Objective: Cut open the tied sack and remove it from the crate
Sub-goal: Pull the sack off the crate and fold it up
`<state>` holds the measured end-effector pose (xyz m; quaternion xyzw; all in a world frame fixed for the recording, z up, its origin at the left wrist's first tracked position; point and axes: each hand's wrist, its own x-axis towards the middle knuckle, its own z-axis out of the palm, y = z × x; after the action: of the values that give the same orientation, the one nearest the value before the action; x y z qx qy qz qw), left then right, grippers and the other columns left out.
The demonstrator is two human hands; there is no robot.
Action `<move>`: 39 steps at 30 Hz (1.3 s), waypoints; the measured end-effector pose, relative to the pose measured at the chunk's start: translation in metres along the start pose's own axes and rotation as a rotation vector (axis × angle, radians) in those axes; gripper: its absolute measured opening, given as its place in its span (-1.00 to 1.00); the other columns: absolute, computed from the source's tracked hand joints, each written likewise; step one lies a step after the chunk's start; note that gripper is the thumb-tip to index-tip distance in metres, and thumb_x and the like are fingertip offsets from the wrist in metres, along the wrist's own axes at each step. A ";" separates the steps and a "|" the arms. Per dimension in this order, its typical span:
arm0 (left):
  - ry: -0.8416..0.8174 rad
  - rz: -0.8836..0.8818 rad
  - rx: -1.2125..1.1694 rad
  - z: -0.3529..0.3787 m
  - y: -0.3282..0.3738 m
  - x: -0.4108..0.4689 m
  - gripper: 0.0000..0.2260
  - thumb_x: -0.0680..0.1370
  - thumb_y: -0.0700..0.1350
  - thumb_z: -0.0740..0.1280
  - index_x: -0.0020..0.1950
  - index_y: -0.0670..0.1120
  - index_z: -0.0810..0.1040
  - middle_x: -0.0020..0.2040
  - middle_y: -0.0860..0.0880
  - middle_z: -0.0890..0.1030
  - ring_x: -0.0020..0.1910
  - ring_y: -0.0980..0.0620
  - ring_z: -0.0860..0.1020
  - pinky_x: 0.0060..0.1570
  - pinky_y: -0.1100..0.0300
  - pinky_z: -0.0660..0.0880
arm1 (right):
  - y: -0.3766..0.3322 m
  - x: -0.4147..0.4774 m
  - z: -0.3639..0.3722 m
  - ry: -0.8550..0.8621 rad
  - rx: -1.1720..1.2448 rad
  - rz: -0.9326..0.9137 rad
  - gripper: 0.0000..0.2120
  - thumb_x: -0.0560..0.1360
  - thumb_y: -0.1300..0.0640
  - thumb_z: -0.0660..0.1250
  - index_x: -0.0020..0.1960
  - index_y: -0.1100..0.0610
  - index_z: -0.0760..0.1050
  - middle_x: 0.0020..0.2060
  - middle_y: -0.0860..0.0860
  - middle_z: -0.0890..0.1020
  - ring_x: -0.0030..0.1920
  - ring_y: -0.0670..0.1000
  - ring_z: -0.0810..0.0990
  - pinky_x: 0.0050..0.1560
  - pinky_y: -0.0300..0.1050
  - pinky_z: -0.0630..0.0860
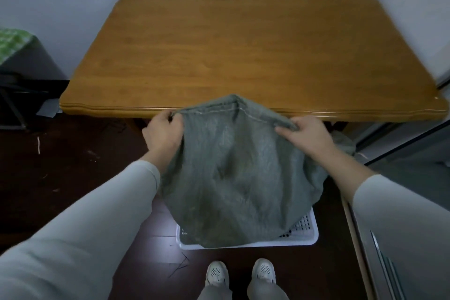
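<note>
A grey-green woven sack (233,173) hangs in front of me, held up by its top edge. My left hand (163,134) pinches the sack's upper left corner. My right hand (306,134) grips the top hem on the right side. The sack's lower end droops over a white perforated plastic crate (304,234) on the dark floor and hides most of it. Whether the sack still touches the crate's inside is hidden. The sack's top hem rises to the table's front edge.
A wooden table (243,56) stands right behind the sack, its front edge level with my hands. My two white shoes (241,273) stand just before the crate. A dark stand with green cloth (14,44) sits at the left, and a grey panel (401,178) at the right.
</note>
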<state>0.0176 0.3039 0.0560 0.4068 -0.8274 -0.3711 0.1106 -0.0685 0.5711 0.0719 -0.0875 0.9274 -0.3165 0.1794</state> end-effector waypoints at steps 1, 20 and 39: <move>-0.058 -0.051 0.038 0.010 -0.008 -0.005 -0.73 0.54 0.02 0.17 0.04 -0.08 0.59 0.05 -0.14 0.63 0.11 -0.22 0.53 0.16 0.01 0.42 | 0.009 0.000 0.010 -0.082 -0.036 0.030 -0.69 0.45 -0.12 0.33 -0.12 0.13 0.63 -0.18 0.11 0.69 -0.13 0.11 0.65 -0.01 0.09 0.58; -0.349 -0.452 0.029 0.179 -0.144 -0.041 -0.55 0.50 0.24 0.26 -0.27 -0.14 0.59 -0.16 -0.17 0.65 -0.03 -0.20 0.61 0.01 0.11 0.50 | 0.209 0.098 0.118 -0.686 -0.499 0.352 -0.75 0.48 0.23 0.25 -0.37 0.16 0.51 -0.47 -0.03 0.50 -0.36 -0.03 0.51 -0.19 -0.14 0.47; -0.483 -0.472 0.138 0.292 -0.250 0.065 0.23 0.29 -0.05 0.58 0.48 0.05 -0.43 0.57 -0.13 0.05 0.53 -0.18 0.11 0.48 -0.12 0.14 | 0.311 0.234 0.226 -0.457 -0.191 0.278 0.47 -0.07 -0.10 0.68 0.54 0.02 -0.24 0.50 0.06 0.16 0.49 0.11 0.17 0.47 0.07 0.19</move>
<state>-0.0185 0.3094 -0.3318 0.4939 -0.7359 -0.4153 -0.2050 -0.2114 0.6247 -0.3512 -0.0451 0.8916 -0.1723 0.4162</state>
